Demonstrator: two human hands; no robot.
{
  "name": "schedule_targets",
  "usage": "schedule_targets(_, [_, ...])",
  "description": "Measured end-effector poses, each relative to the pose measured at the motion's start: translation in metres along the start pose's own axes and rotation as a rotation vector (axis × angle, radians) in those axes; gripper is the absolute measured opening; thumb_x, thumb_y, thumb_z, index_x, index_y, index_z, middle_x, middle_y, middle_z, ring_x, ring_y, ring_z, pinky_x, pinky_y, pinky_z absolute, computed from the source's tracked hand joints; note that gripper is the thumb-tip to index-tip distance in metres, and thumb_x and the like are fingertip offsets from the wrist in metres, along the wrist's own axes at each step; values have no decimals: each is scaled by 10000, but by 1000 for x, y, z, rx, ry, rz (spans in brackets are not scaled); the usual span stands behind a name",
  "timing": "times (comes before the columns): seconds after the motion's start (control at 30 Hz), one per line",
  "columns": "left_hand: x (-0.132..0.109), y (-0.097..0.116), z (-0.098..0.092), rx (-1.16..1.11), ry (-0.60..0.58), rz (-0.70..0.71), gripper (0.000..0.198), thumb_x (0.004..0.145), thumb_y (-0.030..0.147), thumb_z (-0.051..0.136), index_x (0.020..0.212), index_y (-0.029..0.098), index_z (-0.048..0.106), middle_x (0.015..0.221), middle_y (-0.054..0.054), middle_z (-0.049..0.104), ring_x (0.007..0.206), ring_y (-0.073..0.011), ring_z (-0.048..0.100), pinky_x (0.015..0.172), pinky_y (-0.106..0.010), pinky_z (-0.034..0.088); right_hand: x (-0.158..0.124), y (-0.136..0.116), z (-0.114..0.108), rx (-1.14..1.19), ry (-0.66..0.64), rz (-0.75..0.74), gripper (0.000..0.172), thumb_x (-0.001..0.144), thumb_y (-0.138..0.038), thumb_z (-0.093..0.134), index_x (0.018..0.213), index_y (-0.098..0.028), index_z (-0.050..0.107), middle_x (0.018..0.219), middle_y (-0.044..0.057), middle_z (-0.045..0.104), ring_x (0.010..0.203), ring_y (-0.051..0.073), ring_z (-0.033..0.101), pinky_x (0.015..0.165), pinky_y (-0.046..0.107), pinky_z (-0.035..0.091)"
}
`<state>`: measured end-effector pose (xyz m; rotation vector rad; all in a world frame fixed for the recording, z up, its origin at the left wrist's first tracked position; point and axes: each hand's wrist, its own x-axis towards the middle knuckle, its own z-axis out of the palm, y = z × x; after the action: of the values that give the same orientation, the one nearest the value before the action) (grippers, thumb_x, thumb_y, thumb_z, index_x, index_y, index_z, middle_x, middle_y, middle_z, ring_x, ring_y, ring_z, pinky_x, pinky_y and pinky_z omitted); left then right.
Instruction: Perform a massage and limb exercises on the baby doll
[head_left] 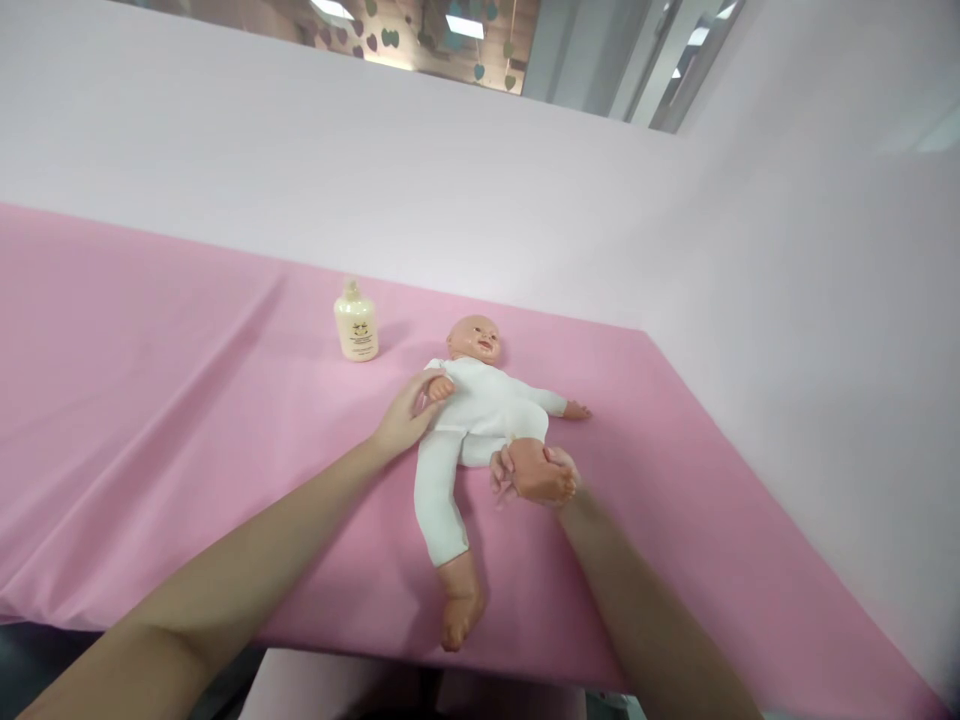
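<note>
A baby doll (491, 400) with a white cloth body lies on its back on the pink-covered table, head away from me. My left hand (405, 412) is closed around the doll's arm at the left, just by its small plastic hand (440, 388). Lower down, my right hand (501, 472) wraps around one plastic foot (541, 472), lifting that leg with the knee bent; part of my palm is hidden behind the foot. The doll's other leg (442, 500) stretches straight towards the table's front edge. Its far arm lies out to the right, untouched.
A cream pump bottle (357, 325) with a printed label stands upright left of the doll's head. The pink cover (187, 400) has folds at the left. White walls (300, 150) rise behind and to the right, with a window (450, 40) above.
</note>
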<state>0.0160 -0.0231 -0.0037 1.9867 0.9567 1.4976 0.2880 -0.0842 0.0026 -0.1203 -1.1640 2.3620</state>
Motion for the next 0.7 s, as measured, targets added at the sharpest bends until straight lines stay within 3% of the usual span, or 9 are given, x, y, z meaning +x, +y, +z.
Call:
schedule_targets(0.13, [-2, -1, 0, 173, -206, 134, 395, 937, 263, 519, 1327, 228, 570, 1391, -114, 605, 1402, -302, 451, 1184, -550, 339, 4, -6, 6, 52, 157, -100, 469, 848, -610, 617, 947, -153, 600, 963, 65, 603, 918, 216, 636, 758, 387, 599])
schedule_targets(0.3, [-1, -4, 0, 235, -232, 157, 395, 961, 266, 479, 1344, 228, 565, 1419, -106, 589, 1437, -302, 411, 1188, -560, 338, 7, -6, 9, 86, 402, -82, 373, 882, -533, 577, 1010, -184, 603, 933, 48, 625, 847, 198, 640, 707, 352, 580])
schedule_targets(0.4, [-1, -4, -1, 229, -228, 163, 392, 958, 265, 485, 1340, 225, 562, 1407, -110, 596, 1427, -298, 423, 1184, -548, 346, 7, -7, 9, 78, 458, -79, 370, 884, -532, 579, 996, -181, 616, 935, 49, 633, 827, 193, 644, 702, 344, 578])
schedule_targets(0.53, [0, -3, -3, 155, -138, 104, 415, 939, 270, 523, 1351, 226, 534, 1376, -119, 606, 1349, -280, 503, 1164, -523, 374, 6, -8, 9, 20, 340, -58, 416, 869, -573, 594, 946, -165, 616, 956, 65, 632, 870, 199, 641, 739, 365, 587])
schedule_targets(0.7, [5, -8, -6, -83, 181, -125, 404, 935, 373, 570, 1305, 225, 502, 1349, -109, 598, 1277, -247, 557, 1124, -458, 428, 0, 0, 10, -134, 70, -3, 517, 796, -616, 677, 981, -137, 622, 953, 95, 645, 901, 232, 658, 759, 411, 596])
